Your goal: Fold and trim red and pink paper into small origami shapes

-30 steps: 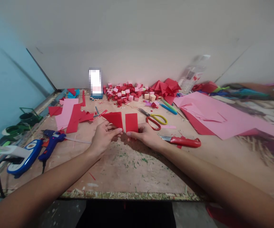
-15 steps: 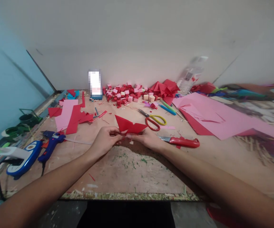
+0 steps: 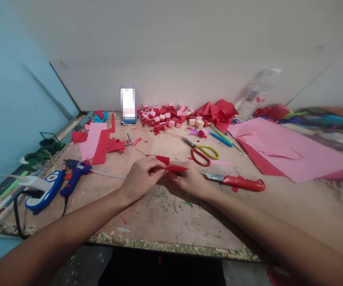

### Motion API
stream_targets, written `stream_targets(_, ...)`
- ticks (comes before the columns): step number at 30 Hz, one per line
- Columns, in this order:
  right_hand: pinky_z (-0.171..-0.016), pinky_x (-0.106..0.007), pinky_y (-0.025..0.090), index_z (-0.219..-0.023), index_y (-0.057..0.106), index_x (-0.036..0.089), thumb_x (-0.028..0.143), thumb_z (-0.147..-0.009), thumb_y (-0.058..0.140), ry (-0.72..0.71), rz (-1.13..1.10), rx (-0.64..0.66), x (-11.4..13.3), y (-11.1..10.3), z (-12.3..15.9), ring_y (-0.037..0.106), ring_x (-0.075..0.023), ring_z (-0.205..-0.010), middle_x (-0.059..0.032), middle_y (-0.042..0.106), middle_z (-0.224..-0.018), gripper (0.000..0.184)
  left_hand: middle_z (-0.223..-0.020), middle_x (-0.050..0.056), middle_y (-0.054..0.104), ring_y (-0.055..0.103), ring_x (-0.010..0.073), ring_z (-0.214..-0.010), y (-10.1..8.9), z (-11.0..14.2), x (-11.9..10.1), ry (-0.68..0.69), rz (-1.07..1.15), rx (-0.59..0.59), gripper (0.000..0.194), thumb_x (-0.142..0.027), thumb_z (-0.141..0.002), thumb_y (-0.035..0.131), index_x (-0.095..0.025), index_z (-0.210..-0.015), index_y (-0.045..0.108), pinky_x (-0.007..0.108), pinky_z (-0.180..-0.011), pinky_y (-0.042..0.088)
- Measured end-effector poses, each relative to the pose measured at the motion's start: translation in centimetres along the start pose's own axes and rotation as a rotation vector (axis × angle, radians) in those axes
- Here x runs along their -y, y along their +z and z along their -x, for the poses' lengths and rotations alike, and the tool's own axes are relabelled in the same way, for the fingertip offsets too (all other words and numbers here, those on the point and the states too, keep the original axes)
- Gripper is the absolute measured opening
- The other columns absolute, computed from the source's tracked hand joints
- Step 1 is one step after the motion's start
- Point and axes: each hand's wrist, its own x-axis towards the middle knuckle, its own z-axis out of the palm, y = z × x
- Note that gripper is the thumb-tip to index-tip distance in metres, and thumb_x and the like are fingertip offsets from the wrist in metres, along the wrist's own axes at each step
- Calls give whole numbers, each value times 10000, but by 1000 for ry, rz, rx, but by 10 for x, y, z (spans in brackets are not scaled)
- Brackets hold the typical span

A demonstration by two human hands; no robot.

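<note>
A small piece of red paper [image 3: 171,167] is pinched between both my hands over the middle of the worn wooden table [image 3: 171,214]. It lies nearly flat and edge-on, folded. My left hand [image 3: 141,176] has its fingers curled over the paper's left part. My right hand [image 3: 191,180] grips its right end from below. Just right of my right hand lies a red-handled knife [image 3: 237,182]. Scissors [image 3: 201,153] with one yellow and one red loop lie just behind my hands.
A blue glue gun [image 3: 74,174] and a blue-white device with cables [image 3: 42,192] lie at the left. Pink and red paper sheets [image 3: 278,149] cover the right. Small red and pink cubes [image 3: 165,117] are piled by the wall, with red paper scraps [image 3: 100,141], pens [image 3: 220,137] and a plastic bottle [image 3: 255,93].
The red paper, held up as two upright flaps a second ago, has been folded down and now lies flat between my hands. The view shifted slightly.
</note>
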Motion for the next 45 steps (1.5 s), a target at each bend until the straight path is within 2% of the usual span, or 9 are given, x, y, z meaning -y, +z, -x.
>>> stream_targets(8, -783, -370, 541, -941, 800, 198, 270, -896, 607, 186, -3, -173, 2, -2, -6, 696, -231, -818, -75, 786, -950, 212, -803, 3, 642, 625, 151, -687, -53, -46, 50, -348, 236, -555, 200, -374, -817, 690, -211, -894, 604, 247, -596, 469)
stream_targets(13, -743, -348, 529, -908, 760, 195, 273, -885, 592, 186, -50, -203, 3, -2, -6, 681, -218, -811, -66, 760, -906, 187, -855, -2, 556, 591, 148, -725, -87, -57, 79, -519, 187, -847, 300, -210, -752, 657, -220, -1023, 529, 273, -685, 484)
stream_targets(17, -706, -324, 516, -849, 663, 204, 262, -887, 569, 192, -83, -229, 0, -1, -4, 663, -195, -765, -46, 712, -853, 116, -1031, 28, 500, 559, 180, -959, -89, -55, 74, -385, 10, -1054, 423, -158, -722, 697, -251, -1086, 502, 307, -860, 481)
stream_targets(20, -700, -315, 519, -899, 540, 224, 276, -896, 594, 170, -174, -232, -4, 1, -3, 660, -174, -742, -23, 682, -892, 75, -986, 18, 541, 570, 165, -917, -70, -50, 54, -190, 24, -894, 285, -212, -787, 678, -249, -1042, 556, 291, -857, 487)
stream_targets(24, -652, -295, 505, -1052, 415, 264, 301, -931, 615, 142, -291, -266, -5, 4, -1, 640, -155, -687, 22, 662, -856, 236, -776, -10, 605, 563, 139, -634, -28, -32, 21, -267, 208, -249, 302, -437, -886, 662, -233, -1104, 624, 244, -560, 440)
stream_targets(27, -626, -291, 492, -1207, 401, 272, 324, -942, 626, 164, -341, -241, -2, 6, 1, 632, -160, -664, 26, 669, -808, 351, -801, -3, 671, 593, 144, -616, -9, -18, 8, -199, 82, -31, 372, -455, -888, 680, -239, -1188, 639, 257, -572, 445)
stream_targets(30, -662, -319, 513, -1405, 384, 272, 335, -922, 671, 198, -368, -184, 4, 6, 2, 650, -177, -711, -19, 711, -872, 565, -850, 13, 712, 621, 153, -660, -9, -12, 5, -65, -147, 17, 328, -367, -894, 689, -242, -1197, 671, 290, -674, 471)
stream_targets(34, -732, -374, 549, -1545, 353, 294, 388, -884, 735, 248, -453, -147, 12, 0, 0, 678, -211, -784, -62, 732, -962, 769, -931, 33, 745, 654, 158, -720, -15, -13, 4, -23, -99, -33, 177, -305, -923, 634, -229, -1066, 704, 282, -699, 489)
stream_targets(45, -648, -322, 512, -1128, 763, 175, 497, -856, 736, 300, -363, -135, 12, -8, -6, 620, -169, -649, -63, 743, -879, 422, -859, 29, 740, 670, 156, -737, -8, -13, 11, -125, 96, -118, 83, -265, -873, 679, -197, -854, 723, 263, -689, 523)
